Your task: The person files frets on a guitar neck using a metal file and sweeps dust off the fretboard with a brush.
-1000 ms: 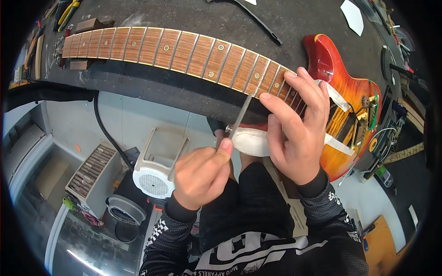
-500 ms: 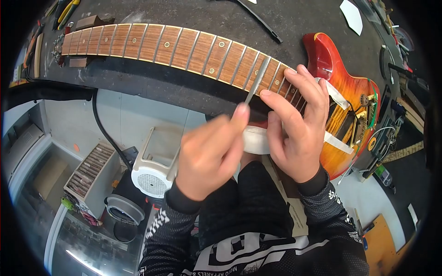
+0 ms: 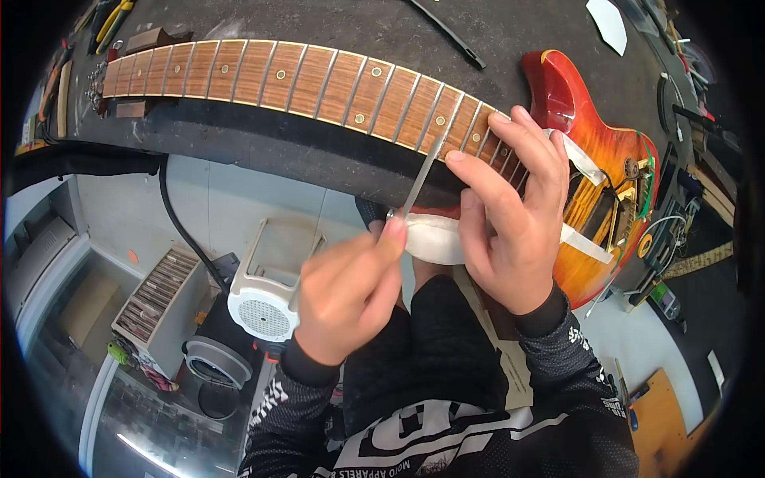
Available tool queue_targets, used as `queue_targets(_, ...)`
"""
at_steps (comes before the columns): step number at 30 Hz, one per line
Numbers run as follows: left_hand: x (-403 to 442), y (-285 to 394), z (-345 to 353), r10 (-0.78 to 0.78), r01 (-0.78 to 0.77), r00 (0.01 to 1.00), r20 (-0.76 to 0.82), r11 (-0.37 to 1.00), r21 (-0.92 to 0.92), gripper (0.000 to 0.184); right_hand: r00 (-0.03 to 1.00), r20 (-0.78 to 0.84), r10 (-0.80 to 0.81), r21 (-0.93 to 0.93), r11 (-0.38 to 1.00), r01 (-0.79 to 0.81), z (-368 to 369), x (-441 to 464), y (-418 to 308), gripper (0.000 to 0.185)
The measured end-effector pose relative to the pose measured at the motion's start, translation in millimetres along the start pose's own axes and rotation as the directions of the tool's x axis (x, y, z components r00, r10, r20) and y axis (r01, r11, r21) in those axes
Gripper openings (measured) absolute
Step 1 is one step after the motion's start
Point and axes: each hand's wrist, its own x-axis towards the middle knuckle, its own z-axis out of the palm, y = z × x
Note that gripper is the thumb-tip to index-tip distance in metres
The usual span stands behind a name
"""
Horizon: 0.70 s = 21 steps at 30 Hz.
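A thin metal file [image 3: 421, 185] is gripped in my left hand [image 3: 351, 279], which is closed around its near end. Its far part lies along a fret at the near edge of the guitar's wooden fretboard [image 3: 335, 86]. My right hand [image 3: 518, 211] has its fingers apart, with the index and middle fingertips resting on the fretboard just right of the file. Behind that hand is the sunburst guitar body [image 3: 586, 107], with strips of white masking tape [image 3: 586, 245] on it. The guitar lies across the dark bench [image 3: 279, 151].
Under the neck's far end sits a wooden support block [image 3: 137, 109]. A dark slender tool [image 3: 446, 33] and a white scrap [image 3: 607, 28] lie behind the neck. Below the bench are a white slatted box [image 3: 159, 307] and a white device with a perforated round face [image 3: 261, 315].
My left hand has drawn the file toward me, down and to the left, leaving less of it over the fretboard. My right hand stays nearly in place.
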Motion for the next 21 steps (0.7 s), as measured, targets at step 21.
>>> queue_targets(21,-100.4,-14.9,-29.8,-0.224,0.199,0.945,-0.239,0.972,-0.125,0.037,0.999,0.044,0.032,0.102,0.994,-0.036,-32.6,87.6,16.6,0.024)
